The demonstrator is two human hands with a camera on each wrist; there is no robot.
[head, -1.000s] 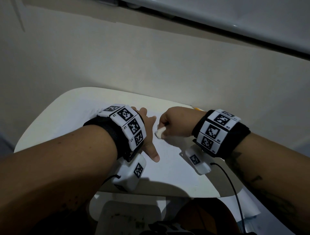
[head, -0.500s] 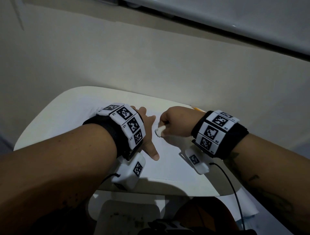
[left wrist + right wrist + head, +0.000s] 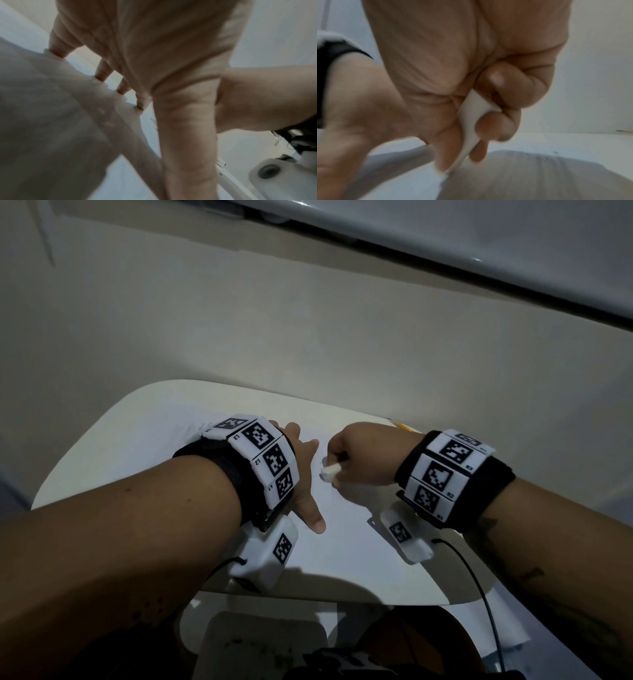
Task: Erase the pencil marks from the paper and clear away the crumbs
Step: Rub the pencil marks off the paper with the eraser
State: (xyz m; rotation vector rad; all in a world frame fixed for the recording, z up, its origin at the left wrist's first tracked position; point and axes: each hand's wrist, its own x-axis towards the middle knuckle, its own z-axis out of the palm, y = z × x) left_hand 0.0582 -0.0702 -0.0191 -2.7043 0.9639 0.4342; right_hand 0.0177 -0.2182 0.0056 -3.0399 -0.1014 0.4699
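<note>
On the small white table (image 3: pixel 113 440), two hands work over one sheet of paper (image 3: pixel 349 546) with one eraser (image 3: pixel 329 473).

At the right hand (image 3: pixel 359 453), the fingers curl into a fist and pinch the single white eraser between thumb and fingertips (image 3: pixel 489 125), its lower end touching the paper; the left hand (image 3: pixel 301 474) lies flat just beside it, fingers straight and spread, fingertips (image 3: pixel 58 52) pressing the sheet down. Each wrist wears one black band with white coded tiles and one small white camera box. A yellow pencil tip (image 3: pixel 401 426) shows behind the right hand. Beyond the rounded, cream-white tabletop runs a plain beige wall (image 3: pixel 308 320). The paper is white and smooth, with a few faint dark specks near the eraser; whether pencil marks remain cannot be told.
</note>
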